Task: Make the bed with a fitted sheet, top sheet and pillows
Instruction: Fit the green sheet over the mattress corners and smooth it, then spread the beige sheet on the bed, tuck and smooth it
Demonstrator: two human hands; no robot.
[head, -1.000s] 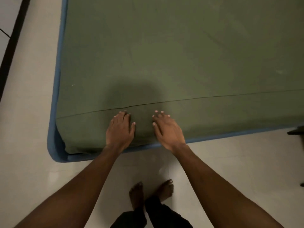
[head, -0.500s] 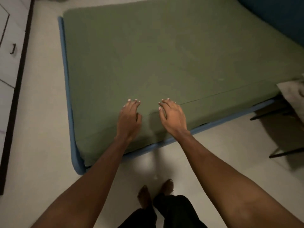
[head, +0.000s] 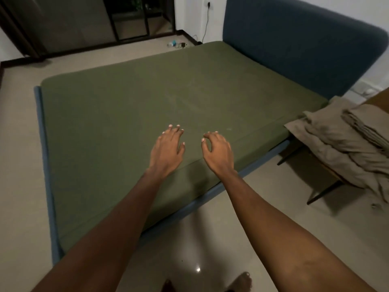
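Observation:
A smooth olive-green fitted sheet covers the whole mattress on a blue bed frame. My left hand hovers palm down over the near edge of the mattress, fingers spread and relaxed, holding nothing. Beside it, my right hand hangs over the same edge with fingers loosely curled and empty. A heap of beige bedding and pillows lies on a low stand at the right of the bed.
A dark blue headboard stands at the far right end. A dark-legged stand bears the bedding. Cables and small items lie on the floor by the far wall. Pale floor surrounds the bed; my bare foot shows below.
Both hands have lifted off the mattress side and moved up over its top edge. The view has tilted up, bringing the headboard and bedding heap into sight.

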